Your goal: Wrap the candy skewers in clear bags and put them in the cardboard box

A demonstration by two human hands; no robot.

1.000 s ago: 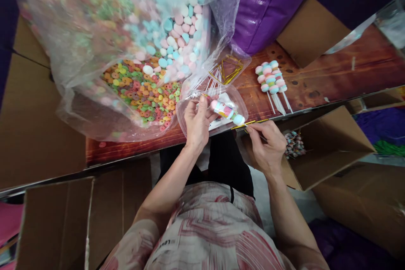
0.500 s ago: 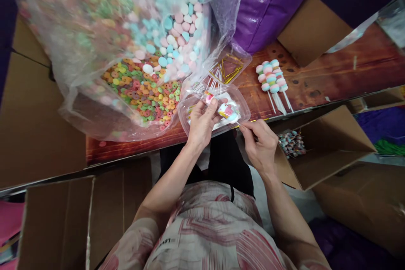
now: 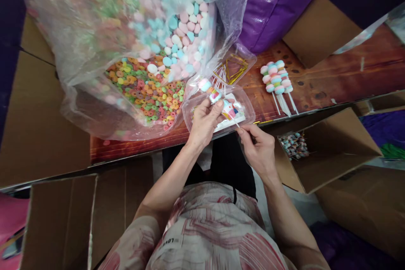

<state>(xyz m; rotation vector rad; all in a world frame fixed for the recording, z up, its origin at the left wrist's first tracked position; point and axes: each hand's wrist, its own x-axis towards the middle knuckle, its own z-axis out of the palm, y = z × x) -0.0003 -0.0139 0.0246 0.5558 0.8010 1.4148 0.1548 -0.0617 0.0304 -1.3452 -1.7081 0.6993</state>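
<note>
My left hand is closed around a marshmallow skewer; its pastel marshmallows poke out beyond the thumb and fingers at the upper left. Between finger and thumb, my right hand pinches the lower end of the skewer's white stick. Part of the candy is covered by the left fingers. Beneath both hands lies a clear plastic tray with printed pieces in it, too small to make out. Behind it, a smaller clear tray holds gold twist ties, with white sticks beside them.
A big clear bag holds ring gummies and pastel marshmallows at the left. Finished-looking marshmallow skewers lie on the wooden table at right. An open carton with wrapped sweets stands below the table edge.
The skewer has moved up and left, so more marshmallows show past my left fingers. My right hand has come left, closer to my left hand. The view has shifted slightly.
</note>
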